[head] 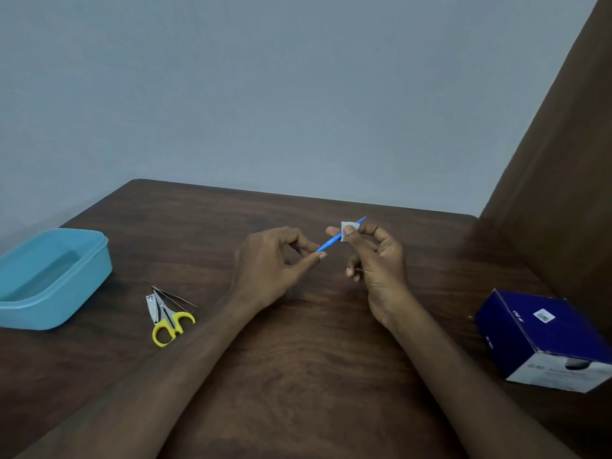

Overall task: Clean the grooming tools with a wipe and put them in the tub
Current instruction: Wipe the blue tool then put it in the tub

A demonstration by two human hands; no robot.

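**Ana:** Grooming tool first: the slim blue stick (328, 244) is held above the middle of the table (298, 342). The left hand (268, 263) pinches its near end between thumb and forefinger, and the right hand (371, 256) pinches a small white wipe (347, 230) folded round the shaft near the far end.

**Ben:** How should the person do it well?

**Ana:** Probably hold the left pinch steady, slide the wipe along the whole length, then turn the stick so every side is covered.

**Ben:** Which way does it point?

**Ana:** Its long axis runs diagonally, near end low-left, tip up and right, away from the person. The tub (76, 293) sits well apart at the left, with the scissors (169, 321) and nail clipper (151, 308) untouched beside it.
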